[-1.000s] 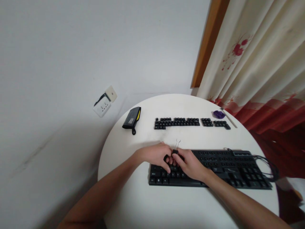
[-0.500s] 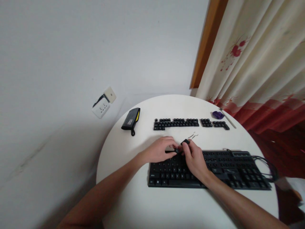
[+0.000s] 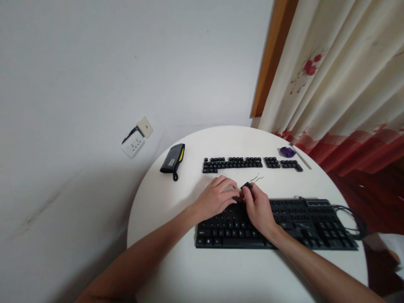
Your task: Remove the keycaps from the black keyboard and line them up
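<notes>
Clamping a wire puller [image 3: 246, 185], the right hand's [image 3: 259, 207] fingers hang over the bench's [image 3: 176, 261] keyboard [image 3: 298, 219]; beside them, the left hand's [image 3: 215, 199] pinch a black keycap [image 3: 235, 198], which a slack grip could drop.

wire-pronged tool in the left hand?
No, the right hand holds the wire-pronged tool by its black handle, with the prongs pointing away from the person.

Black keyboard [image 3: 296, 227] flat on white table [image 3: 195, 273]
</notes>
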A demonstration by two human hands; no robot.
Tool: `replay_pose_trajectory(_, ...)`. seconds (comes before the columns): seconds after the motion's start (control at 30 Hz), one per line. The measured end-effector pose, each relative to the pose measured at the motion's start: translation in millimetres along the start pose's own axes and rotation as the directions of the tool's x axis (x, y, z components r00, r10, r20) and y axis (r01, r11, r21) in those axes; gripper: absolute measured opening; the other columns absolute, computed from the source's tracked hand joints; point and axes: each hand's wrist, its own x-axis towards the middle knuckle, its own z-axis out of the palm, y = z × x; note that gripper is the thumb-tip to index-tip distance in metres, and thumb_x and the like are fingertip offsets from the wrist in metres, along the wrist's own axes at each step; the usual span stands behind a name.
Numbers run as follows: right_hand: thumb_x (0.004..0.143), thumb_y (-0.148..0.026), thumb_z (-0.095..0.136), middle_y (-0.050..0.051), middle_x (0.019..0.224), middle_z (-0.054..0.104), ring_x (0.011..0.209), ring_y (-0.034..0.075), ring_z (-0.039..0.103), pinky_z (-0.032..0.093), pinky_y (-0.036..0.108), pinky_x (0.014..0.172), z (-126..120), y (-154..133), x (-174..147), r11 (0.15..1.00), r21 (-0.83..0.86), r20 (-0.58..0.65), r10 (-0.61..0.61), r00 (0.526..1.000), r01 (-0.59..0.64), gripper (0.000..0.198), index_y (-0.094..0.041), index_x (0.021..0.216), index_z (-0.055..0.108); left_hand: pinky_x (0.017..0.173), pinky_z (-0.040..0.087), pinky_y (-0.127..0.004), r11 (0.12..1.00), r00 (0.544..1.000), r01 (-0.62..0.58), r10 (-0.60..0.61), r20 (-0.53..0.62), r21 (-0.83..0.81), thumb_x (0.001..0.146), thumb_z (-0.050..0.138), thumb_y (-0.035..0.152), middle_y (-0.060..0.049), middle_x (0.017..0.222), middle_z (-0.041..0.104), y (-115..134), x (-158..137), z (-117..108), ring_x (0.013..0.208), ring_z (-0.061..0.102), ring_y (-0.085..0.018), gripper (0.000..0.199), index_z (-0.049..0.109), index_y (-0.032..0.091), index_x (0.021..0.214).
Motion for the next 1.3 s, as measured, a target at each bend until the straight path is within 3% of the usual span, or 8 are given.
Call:
replay_pose_trajectory(0.13, 0.1, -0.035, 0.042, 0.0, 0.067, 0.061, 0.06, 0.016, 0.056, 0.039, 0.025, 0.058, 0.8, 1.4, 0.6, 1.0, -0.031, 0.005, 0.0, 1.0, 0.001, 0.029, -0.021, 0.077, 0.051, 0.096, 0.041, -0.038, 0.986, 0.994, -0.01, -0.008, -0.109, -0.167, 0.085, 0.069, 0.032, -0.006, 0.106, 0.061, -3.3, -0.4, 3.6, 0.104, 0.052, -0.022, 0.013, 0.071, 0.023, 0.095)
replay_pose_trajectory(0.2, 0.1, -0.036, 0.042, 0.001, 0.065, 0.061, 0.06, 0.016, 0.057, 0.04, 0.025, 0.058, 1.6, 2.3, 1.4, 1.0, -0.019, 0.025, 0.017, 1.0, -0.017, 0.031, -0.02, 0.075, 0.052, 0.095, 0.041, -0.038, 0.972, 0.978, 0.035, -0.082, -0.194, -0.233, 0.081, 0.073, 0.034, -0.005, 0.102, 0.061, -9.7, 0.9, 4.8, 0.101, 0.053, -0.021, 0.015, 0.072, 0.024, 0.092)
replay_pose_trajectory(0.37, 0.1, -0.038, 0.042, 0.002, 0.066, 0.064, 0.063, 0.018, 0.06, 0.043, 0.027, 0.063, 3.5, 4.1, 2.1, 0.996, 0.04, 0.056, 0.074, 0.996, -0.076, 0.034, -0.019, 0.076, 0.057, 0.1, 0.038, -0.042, 0.934, 0.841, 0.333, -0.357, -0.407, -0.129, 0.073, 0.081, 0.029, -0.004, 0.114, 0.055, -45.4, 13.0, 5.9, 0.109, 0.047, -0.023, 0.017, 0.075, 0.028, 0.088)
replay_pose_trajectory(0.53, 0.099, -0.04, 0.043, 0.002, 0.067, 0.065, 0.064, 0.019, 0.061, 0.043, 0.027, 0.064, 4.1, 3.6, 2.0, 0.995, 0.051, 0.039, 0.085, 0.996, -0.087, 0.034, -0.019, 0.077, 0.059, 0.1, 0.034, -0.046, 0.899, 0.858, 0.435, -0.396, -0.327, 0.052, 0.067, 0.085, 0.029, -0.002, 0.124, 0.052, -73.2, 24.0, 17.4, 0.115, 0.042, -0.027, 0.019, 0.076, 0.03, 0.084)
replay_pose_trajectory(0.77, 0.099, -0.041, 0.043, 0.002, 0.067, 0.064, 0.064, 0.018, 0.061, 0.043, 0.027, 0.063, 4.0, 2.7, 2.0, 0.992, 0.075, 0.041, 0.098, 0.994, -0.101, 0.035, -0.019, 0.077, 0.059, 0.098, 0.034, -0.044, 0.869, 0.849, 0.485, -0.441, -0.292, 0.097, 0.068, 0.085, 0.032, -0.002, 0.125, 0.05, -80.5, 16.4, 29.3, 0.115, 0.041, -0.027, 0.02, 0.076, 0.03, 0.086)
replay_pose_trajectory(1.0, 0.099, -0.041, 0.044, 0.002, 0.067, 0.064, 0.065, 0.018, 0.061, 0.044, 0.028, 0.065, 4.5, 3.0, 0.8, 0.99, 0.099, 0.039, 0.098, 0.994, -0.102, 0.034, -0.019, 0.077, 0.059, 0.096, 0.036, -0.041, 0.844, 0.813, 0.531, -0.48, -0.33, 0.081, 0.066, 0.086, 0.034, -0.002, 0.127, 0.048, -81.3, 15.4, 31.0, 0.11, 0.043, -0.025, 0.041, 0.07, 0.032, 0.103)
replay_pose_trajectory(1.3, 0.099, -0.041, 0.043, 0.003, 0.067, 0.064, 0.065, 0.019, 0.061, 0.044, 0.028, 0.064, 4.3, 3.8, 0.1, 0.992, 0.101, 0.04, 0.077, 0.996, -0.081, 0.035, -0.019, 0.077, 0.059, 0.092, 0.037, -0.042, 0.791, 0.762, 0.602, -0.528, -0.374, 0.109, 0.066, 0.085, 0.036, -0.003, 0.128, 0.046, -85.8, 16.6, 31.6, 0.116, 0.041, -0.029, 0.051, 0.064, 0.033, 0.111)
